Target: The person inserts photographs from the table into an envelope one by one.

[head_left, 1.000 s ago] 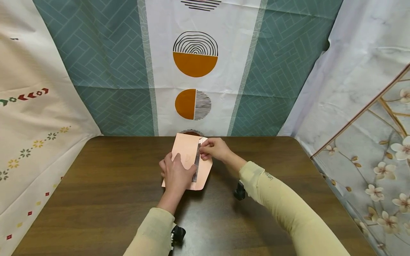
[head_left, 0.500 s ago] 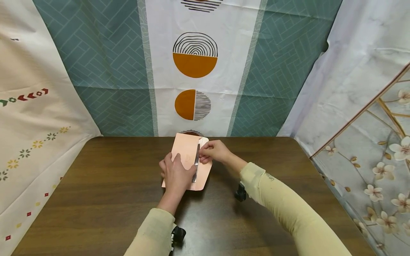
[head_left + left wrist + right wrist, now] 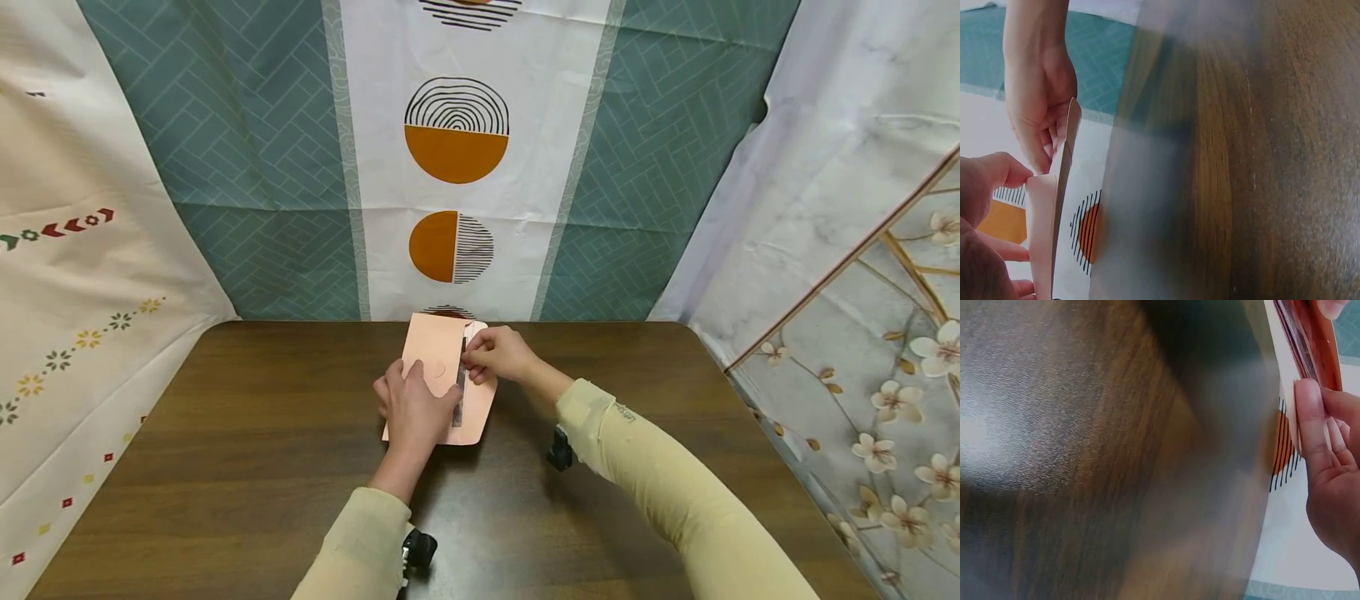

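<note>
A pale pink envelope (image 3: 433,340) is held up over the far part of the table, its flap (image 3: 477,408) open on the right. My left hand (image 3: 414,407) grips the envelope's body, thumb at the mouth. Along that mouth shows a narrow strip of a dark, shiny flat insert (image 3: 458,408), whose kind I cannot tell. My right hand (image 3: 502,353) has thumb and fingers together at the insert's upper part, over the flap. In the right wrist view the insert (image 3: 1294,331) lies inside the envelope, reaching down to the right fingertips (image 3: 1309,397). Most of it is hidden inside.
A dark brown wooden table (image 3: 247,450) lies under both arms. Behind its far edge hangs a patterned curtain (image 3: 262,167), close beyond the envelope. Floral cloth (image 3: 847,350) hangs to the right, and cream cloth (image 3: 90,275) to the left.
My right fingers have shifted slightly left, toward the envelope's mouth. The insert's sheen has varied, and the envelope has tilted very slightly. My left hand keeps its grip.
</note>
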Tool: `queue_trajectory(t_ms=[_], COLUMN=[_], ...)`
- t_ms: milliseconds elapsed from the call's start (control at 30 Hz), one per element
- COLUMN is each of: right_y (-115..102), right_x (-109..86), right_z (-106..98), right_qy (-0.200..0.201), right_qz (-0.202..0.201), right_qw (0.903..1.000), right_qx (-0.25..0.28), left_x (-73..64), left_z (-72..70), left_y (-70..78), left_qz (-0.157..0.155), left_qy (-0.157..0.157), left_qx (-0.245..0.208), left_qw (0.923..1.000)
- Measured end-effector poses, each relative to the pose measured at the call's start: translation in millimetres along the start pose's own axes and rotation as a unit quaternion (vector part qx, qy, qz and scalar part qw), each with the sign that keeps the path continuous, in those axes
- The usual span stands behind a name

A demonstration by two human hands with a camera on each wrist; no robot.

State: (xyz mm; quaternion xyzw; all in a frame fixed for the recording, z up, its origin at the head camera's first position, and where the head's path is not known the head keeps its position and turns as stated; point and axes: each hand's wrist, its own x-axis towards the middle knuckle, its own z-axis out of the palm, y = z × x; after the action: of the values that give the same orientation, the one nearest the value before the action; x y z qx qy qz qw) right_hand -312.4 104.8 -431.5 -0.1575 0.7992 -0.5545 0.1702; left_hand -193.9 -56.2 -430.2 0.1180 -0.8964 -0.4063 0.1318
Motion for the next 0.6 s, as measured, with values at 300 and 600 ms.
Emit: queue_trajectory(t_ms=[300,600], right_y=[2.1,3.3], right_x=[2.7,4.5], right_z=[-0.3,-0.7], right_qy=[-0.011,-0.020], right_qz=[0.016,0.033], right_qw=[0.9996,0.9990], right_qx=[0.019,0.024], left_x=[0.8,1.7], left_z=[0.7,3.3], left_y=[-0.2,-1.4], left_qz=[-0.009,-0.005], left_qy=[-0.005,-0.005], left_qx=[0.002,0.002], left_qw=[0.9999,1.0000])
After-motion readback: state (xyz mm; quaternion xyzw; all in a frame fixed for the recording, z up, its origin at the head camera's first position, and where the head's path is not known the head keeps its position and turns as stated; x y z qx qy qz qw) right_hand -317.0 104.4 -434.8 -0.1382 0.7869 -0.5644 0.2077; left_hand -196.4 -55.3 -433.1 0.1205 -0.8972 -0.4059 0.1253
